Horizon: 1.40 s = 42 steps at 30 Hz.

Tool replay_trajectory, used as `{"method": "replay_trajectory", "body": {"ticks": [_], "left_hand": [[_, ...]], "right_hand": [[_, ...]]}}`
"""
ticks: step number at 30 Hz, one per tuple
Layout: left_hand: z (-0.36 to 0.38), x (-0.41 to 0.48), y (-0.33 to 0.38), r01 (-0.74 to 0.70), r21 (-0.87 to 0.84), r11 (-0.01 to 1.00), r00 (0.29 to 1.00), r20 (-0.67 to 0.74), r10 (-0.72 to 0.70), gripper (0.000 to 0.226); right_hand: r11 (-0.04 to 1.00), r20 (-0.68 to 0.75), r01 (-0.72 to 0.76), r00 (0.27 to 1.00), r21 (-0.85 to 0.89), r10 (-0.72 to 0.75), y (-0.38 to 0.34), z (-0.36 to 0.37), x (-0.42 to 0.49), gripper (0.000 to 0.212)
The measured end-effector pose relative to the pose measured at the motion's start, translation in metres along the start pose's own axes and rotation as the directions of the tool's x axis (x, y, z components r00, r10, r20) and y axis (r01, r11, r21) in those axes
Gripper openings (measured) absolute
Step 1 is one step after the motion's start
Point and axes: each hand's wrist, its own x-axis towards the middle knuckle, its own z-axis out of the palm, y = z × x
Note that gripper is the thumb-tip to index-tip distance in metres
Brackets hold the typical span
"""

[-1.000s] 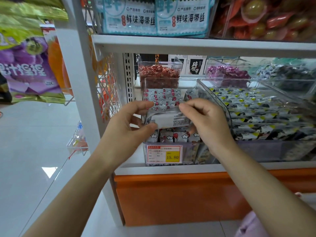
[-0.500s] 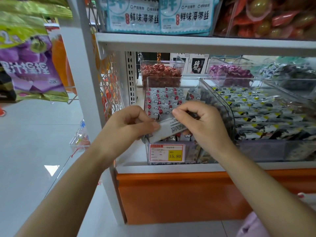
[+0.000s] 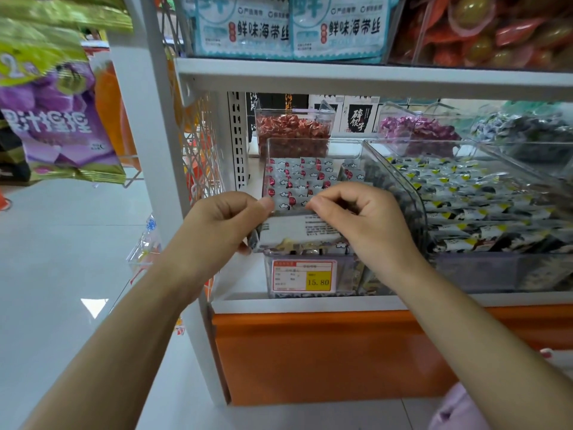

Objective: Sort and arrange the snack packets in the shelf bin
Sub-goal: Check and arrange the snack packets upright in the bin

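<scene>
Both grips, left hand and right hand, pinch the snack packet, now level rather than tilted

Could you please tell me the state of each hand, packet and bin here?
clear bin, open-topped, rows of packets inside.
snack packet, held printed side up over its front.
left hand, pinching the packet's left end.
right hand, pinching its right end.
price tag, on the bin front.
neighbouring bin, open-topped, nearly full.
</scene>
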Motion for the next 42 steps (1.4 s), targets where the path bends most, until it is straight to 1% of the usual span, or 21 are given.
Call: {"method": "replay_trajectory", "body": {"ticks": [4,5,8,10,12,14,16,18,20,21,23,25,27,29,31,33,35,37,38,40,42], "left_hand": [[0.001,-0.002,0.002,-0.015,-0.021,1.000,1.000,0.022,0.016,0.018],[0.001,-0.002,0.002,-0.019,-0.032,0.999,1.000,0.023,0.020,0.017],[0.003,-0.002,0.002,-0.049,-0.082,0.995,0.998,0.033,0.052,0.028],[0.004,-0.001,0.003,-0.069,-0.064,0.996,0.997,0.032,0.071,0.031],[0.006,-0.001,0.002,-0.083,-0.051,0.995,0.996,0.023,0.084,0.026],[0.007,0.001,-0.001,-0.085,-0.065,0.994,0.996,-0.020,0.084,0.013],[0.008,0.002,-0.003,-0.085,-0.075,0.994,0.993,-0.086,0.078,0.006],[0.009,0.004,-0.004,-0.090,-0.110,0.990,0.987,-0.142,0.074,0.007],[0.010,0.006,-0.004,-0.113,-0.114,0.987,0.980,-0.177,0.092,0.009],[0.011,0.007,-0.004,-0.132,-0.090,0.987,0.975,-0.191,0.113,0.010],[0.014,0.012,-0.007,-0.174,0.025,0.984,0.955,-0.239,0.175,0.014],[0.013,0.019,-0.008,-0.194,0.234,0.953,0.917,-0.301,0.261,0.021],[0.011,0.026,-0.009,-0.207,0.463,0.862,0.895,-0.267,0.359,0.031],[0.010,0.034,-0.009,-0.229,0.637,0.736,0.913,-0.121,0.389,0.037],[0.012,0.042,-0.006,-0.244,0.750,0.615,0.943,0.034,0.332,0.039],[0.016,0.052,-0.003,-0.257,0.840,0.478,0.961,0.169,0.220,0.044],[0.021,0.065,0.000,-0.281,0.906,0.318,0.960,0.269,0.081,0.052],[0.025,0.076,0.001,-0.297,0.938,0.177,0.951,0.307,-0.033,0.060],[0.027,0.080,0.001,-0.301,0.945,0.130,0.948,0.312,-0.066,0.062],[0.029,0.083,0.001,-0.308,0.948,0.080,0.945,0.314,-0.087,0.064],[0.029,0.082,-0.001,-0.315,0.947,0.066,0.944,0.320,-0.082,0.066]], "right_hand": [[0.998,-0.010,-0.052,0.999,0.034,0.052,0.002,-0.003,0.003,0.012],[0.997,-0.009,-0.070,0.997,0.045,0.071,0.003,-0.005,0.004,0.014],[0.996,-0.009,-0.084,0.996,0.024,0.084,0.004,-0.007,0.005,0.022],[0.997,-0.007,-0.080,0.997,0.003,0.080,0.005,-0.007,0.005,0.024],[0.997,-0.014,-0.077,0.997,0.002,0.077,0.006,-0.007,0.005,0.023],[0.993,-0.013,-0.097,0.995,0.073,0.098,0.007,-0.007,0.005,0.017],[0.977,0.062,-0.134,0.990,0.164,0.125,0.007,-0.009,0.005,0.016],[0.961,0.185,-0.164,0.975,0.221,0.124,0.008,-0.012,0.005,0.033],[0.961,0.217,-0.147,0.972,0.235,0.096,0.008,-0.012,0.007,0.039],[0.968,0.181,-0.127,0.980,0.216,0.088,0.008,-0.013,0.008,0.038],[0.972,0.035,-0.118,0.993,0.205,0.113,0.009,-0.014,0.012,0.031],[0.941,-0.133,-0.162,0.969,0.296,0.208,0.013,-0.018,0.016,0.024],[0.927,-0.240,-0.190,0.931,0.324,0.275,0.018,-0.022,0.020,0.026],[0.940,-0.288,-0.207,0.914,0.272,0.285,0.023,-0.024,0.023,0.030],[0.952,-0.315,-0.199,0.911,0.232,0.267,0.026,-0.023,0.025,0.030],[0.957,-0.338,-0.191,0.905,0.217,0.257,0.027,-0.022,0.027,0.028],[0.949,-0.350,-0.194,0.895,0.248,0.275,0.028,-0.022,0.029,0.026],[0.936,-0.354,-0.204,0.885,0.286,0.302,0.029,-0.023,0.030,0.026],[0.931,-0.354,-0.210,0.882,0.299,0.312,0.030,-0.024,0.030,0.026],[0.926,-0.351,-0.214,0.879,0.312,0.322,0.030,-0.024,0.030,0.026],[0.923,-0.349,-0.210,0.880,0.322,0.322,0.030,-0.025,0.030,0.025]]}}
